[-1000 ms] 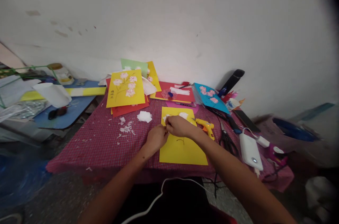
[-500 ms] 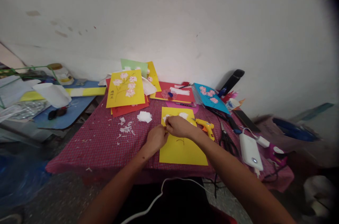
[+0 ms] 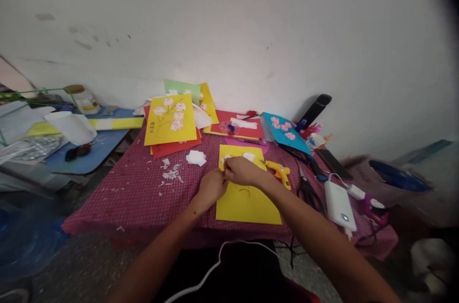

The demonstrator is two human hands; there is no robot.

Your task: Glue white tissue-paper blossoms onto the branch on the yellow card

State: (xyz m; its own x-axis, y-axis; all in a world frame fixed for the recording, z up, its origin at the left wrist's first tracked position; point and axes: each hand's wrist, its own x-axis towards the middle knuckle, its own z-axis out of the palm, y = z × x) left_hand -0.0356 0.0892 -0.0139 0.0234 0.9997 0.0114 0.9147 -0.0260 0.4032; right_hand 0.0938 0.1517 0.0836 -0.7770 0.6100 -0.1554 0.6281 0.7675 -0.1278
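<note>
My left hand (image 3: 212,185) and my right hand (image 3: 239,170) meet over the left side of a yellow sheet of paper (image 3: 251,210). The fingers of both are closed together, and what sits between them is hidden. White paper flowers (image 3: 248,156) are on the sheet's upper part, with a drawn stem below. A yellow glue gun (image 3: 279,171) lies at the sheet's right edge. Left of the sheet are a small stack of white paper pieces (image 3: 196,157) and torn white scraps (image 3: 172,174).
Finished-looking flower cards (image 3: 168,121) lean at the back left, and a blue card (image 3: 287,136) lies at the back right. Scissors (image 3: 307,190) and a white power bank (image 3: 339,205) lie on the right. A paper roll (image 3: 73,128) is on the blue table (image 3: 103,143).
Almost nothing differs. Both hands stay pressed together at the same spot over the yellow sheet.
</note>
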